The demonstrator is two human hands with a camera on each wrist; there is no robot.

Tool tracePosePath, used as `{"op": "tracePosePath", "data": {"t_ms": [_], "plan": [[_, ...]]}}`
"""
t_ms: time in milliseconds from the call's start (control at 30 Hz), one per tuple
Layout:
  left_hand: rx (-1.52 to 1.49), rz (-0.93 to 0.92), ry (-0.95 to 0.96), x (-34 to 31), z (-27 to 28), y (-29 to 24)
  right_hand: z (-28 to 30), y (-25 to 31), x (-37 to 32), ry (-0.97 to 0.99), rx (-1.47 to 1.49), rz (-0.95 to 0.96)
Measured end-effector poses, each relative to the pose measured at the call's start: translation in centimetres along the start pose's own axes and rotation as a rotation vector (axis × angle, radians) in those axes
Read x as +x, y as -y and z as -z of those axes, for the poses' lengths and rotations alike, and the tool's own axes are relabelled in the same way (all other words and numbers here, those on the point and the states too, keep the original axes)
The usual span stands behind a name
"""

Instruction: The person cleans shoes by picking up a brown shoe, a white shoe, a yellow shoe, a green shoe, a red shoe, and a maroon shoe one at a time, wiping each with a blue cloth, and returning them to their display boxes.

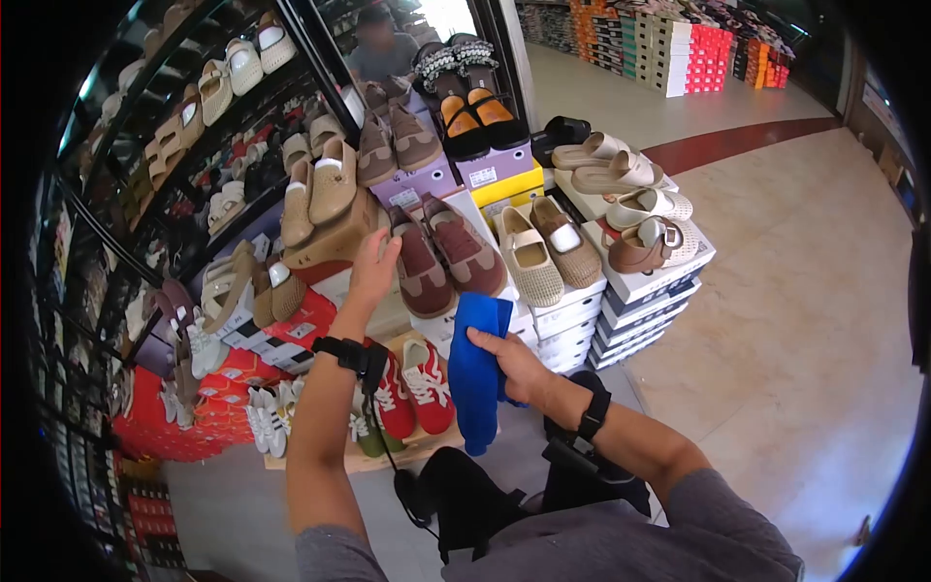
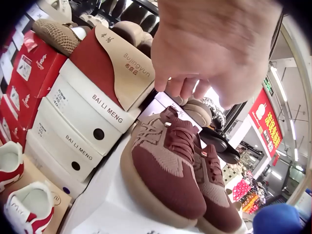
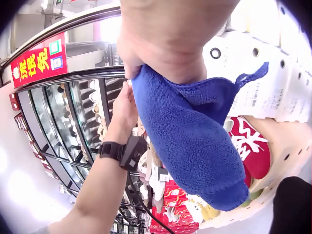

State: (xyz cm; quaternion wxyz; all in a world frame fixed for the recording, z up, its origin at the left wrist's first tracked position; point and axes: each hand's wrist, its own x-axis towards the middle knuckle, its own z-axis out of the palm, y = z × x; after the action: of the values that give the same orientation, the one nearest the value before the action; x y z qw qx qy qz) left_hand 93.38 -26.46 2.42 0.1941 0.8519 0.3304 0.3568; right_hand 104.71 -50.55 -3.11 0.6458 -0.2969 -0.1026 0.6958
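Note:
The right hand (image 1: 519,367) grips a folded blue cloth (image 1: 475,373), which hangs down in front of the shoe boxes; in the right wrist view the cloth (image 3: 190,141) droops below the fingers. The left hand (image 1: 373,270) is raised just left of a pair of maroon and beige sneakers (image 1: 464,242), holding nothing. In the left wrist view, that hand (image 2: 209,53) is above and behind the sneakers (image 2: 165,170), its fingertips bent down near their heel end. Whether it touches them cannot be told. The sneakers sit side by side on a white box.
Woven mary-jane shoes (image 1: 529,257) stand on stacked white boxes to the right, with sandals (image 1: 621,177) beyond. Tan shoes (image 1: 333,184) rest on a box at the left. Red sneakers (image 1: 424,388) are on a low wooden platform. Tall shoe racks line the left side.

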Motion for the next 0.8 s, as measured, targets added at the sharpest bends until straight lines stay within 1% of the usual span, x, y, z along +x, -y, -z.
{"op": "tracePosePath", "data": {"t_ms": [33,67,133,167,200,267,300,367,400,467,500,533,600,633,733,800], "plan": [[0.09,-0.038,0.035,0.8,-0.2,0.1,-0.2,-0.2,0.7,0.013,-0.004,-0.004],[0.1,-0.058,0.039,1.5,-0.6,0.2,-0.4,-0.3,1.4,0.023,0.008,0.013],[0.198,0.026,0.128,2.4,-1.6,0.3,-0.7,-0.6,2.7,0.026,0.029,0.021],[0.225,0.033,0.166,2.8,-2.0,0.4,-0.8,-0.7,3.3,0.033,0.038,0.034],[0.237,0.014,0.163,2.8,-2.4,0.3,-1.0,-0.7,3.8,0.031,0.043,0.048],[0.226,0.07,0.273,2.9,-2.2,-1.3,-1.3,-0.7,4.5,0.013,0.051,0.045],[0.226,0.059,0.28,2.8,-2.1,-1.7,-1.4,-0.6,4.7,0.017,0.056,0.041],[0.186,0.179,0.268,2.7,-1.8,-2.1,-1.2,-0.8,5.3,0.017,0.076,0.053],[0.188,0.173,0.271,2.5,-1.6,-2.0,-1.2,-0.8,5.4,0.021,0.087,0.056],[0.29,-0.073,0.135,1.6,-1.0,-1.9,-1.1,-1.0,5.2,0.01,0.101,0.061],[0.289,-0.181,0.062,0.8,-0.7,-2.2,-1.1,-1.2,4.9,-0.001,0.112,0.061],[0.292,-0.185,0.061,-0.1,-0.4,-2.8,-0.9,-1.4,4.6,0.002,0.113,0.063],[0.316,-0.293,0.03,-2.3,0.4,-4.4,-0.5,-2.0,3.7,-0.007,0.125,0.043],[0.315,-0.299,0.03,-3.4,0.9,-5.2,-0.3,-2.5,3.1,-0.007,0.125,0.049],[0.276,-0.355,0.07,-6.5,2.3,-7.1,0.5,-4.2,1.1,-0.024,0.093,0.025],[0.229,-0.386,0.097,-8.3,2.9,-7.6,0.9,-5.3,-0.5,0.024,0.127,-0.015]]}}
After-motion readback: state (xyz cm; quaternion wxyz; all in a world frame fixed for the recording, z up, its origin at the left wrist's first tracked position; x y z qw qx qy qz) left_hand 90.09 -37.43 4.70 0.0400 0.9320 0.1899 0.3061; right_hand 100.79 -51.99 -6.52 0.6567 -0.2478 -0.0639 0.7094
